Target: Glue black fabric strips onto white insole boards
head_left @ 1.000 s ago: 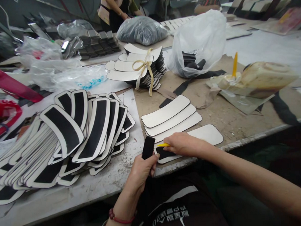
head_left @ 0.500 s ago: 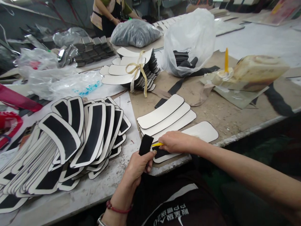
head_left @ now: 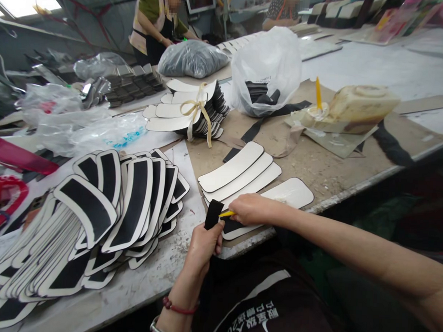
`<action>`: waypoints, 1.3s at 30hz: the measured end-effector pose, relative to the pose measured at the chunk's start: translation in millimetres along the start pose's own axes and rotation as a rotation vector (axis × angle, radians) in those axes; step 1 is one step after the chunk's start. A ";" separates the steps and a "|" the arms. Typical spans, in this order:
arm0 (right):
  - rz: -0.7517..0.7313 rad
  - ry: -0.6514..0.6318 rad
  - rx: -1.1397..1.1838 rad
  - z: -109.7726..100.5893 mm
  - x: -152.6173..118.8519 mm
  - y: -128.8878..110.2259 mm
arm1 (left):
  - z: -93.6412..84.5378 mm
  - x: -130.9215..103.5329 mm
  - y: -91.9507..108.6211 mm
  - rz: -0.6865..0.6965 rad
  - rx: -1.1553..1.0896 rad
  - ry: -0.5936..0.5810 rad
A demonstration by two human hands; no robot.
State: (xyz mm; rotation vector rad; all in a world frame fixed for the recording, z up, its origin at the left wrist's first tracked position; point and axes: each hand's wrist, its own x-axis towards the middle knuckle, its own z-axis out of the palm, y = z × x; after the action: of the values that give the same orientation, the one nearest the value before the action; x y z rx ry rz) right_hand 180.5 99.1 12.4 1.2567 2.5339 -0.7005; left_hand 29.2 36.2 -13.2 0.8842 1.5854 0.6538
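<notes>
My left hand [head_left: 204, 244] is closed on a short black strip [head_left: 213, 213], which stands up from between thumb and fingers at the table edge. In my right hand [head_left: 252, 209] is a slim yellow stick-like tool [head_left: 226, 214], its tip at the side of the strip near my left thumb. Under both hands lies a curved piece with a black panel and pale border [head_left: 241, 230], partly hidden. Just behind are several overlapping white curved pieces [head_left: 231, 167], and a single white piece [head_left: 295, 192] extends out beyond my right wrist.
Left of my hands spreads a big pile of black-and-white curved pieces [head_left: 130, 201]. A ribbon-tied bundle [head_left: 172, 124], a clear plastic bag [head_left: 267, 61] and a stained plastic container [head_left: 365, 108] with a yellow stick [head_left: 318, 93] stand farther back. A co-worker [head_left: 148, 18] is across the table.
The camera view has shifted a little. My right hand and the yellow tool have moved slightly left, bringing the tip closer to the black strip. My left hand keeps its grip.
</notes>
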 end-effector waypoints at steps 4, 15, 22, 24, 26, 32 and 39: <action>-0.007 -0.012 -0.006 -0.7 0.3 0.7 | 0.2 0.6 0.1 0.003 -0.009 0.000; 0.044 0.005 -0.059 -17.8 -23.8 -2.6 | -1.0 2.2 -3.0 -0.008 -0.025 0.049; 0.259 0.046 0.036 -24.6 -98.0 57.9 | -17.9 -8.5 -20.3 -0.003 -0.069 0.116; 0.331 0.092 0.105 -19.1 -107.7 74.4 | -20.1 -9.0 -26.2 0.001 -0.052 0.138; 0.383 0.144 0.138 -11.4 -108.8 82.8 | -20.2 -10.0 -28.3 0.004 -0.029 0.152; 0.581 0.201 -0.030 1.6 -89.9 76.2 | -15.9 -17.7 -20.2 -0.015 0.020 0.178; 0.607 0.171 -0.057 5.4 -77.4 83.9 | -13.3 -16.8 -20.7 -0.050 0.019 0.202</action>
State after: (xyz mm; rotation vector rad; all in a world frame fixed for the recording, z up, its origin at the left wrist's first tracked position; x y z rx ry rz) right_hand 294.1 86.7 12.3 1.9942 2.0744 -0.3889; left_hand 13.4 11.4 -17.9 0.8094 1.7910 0.7107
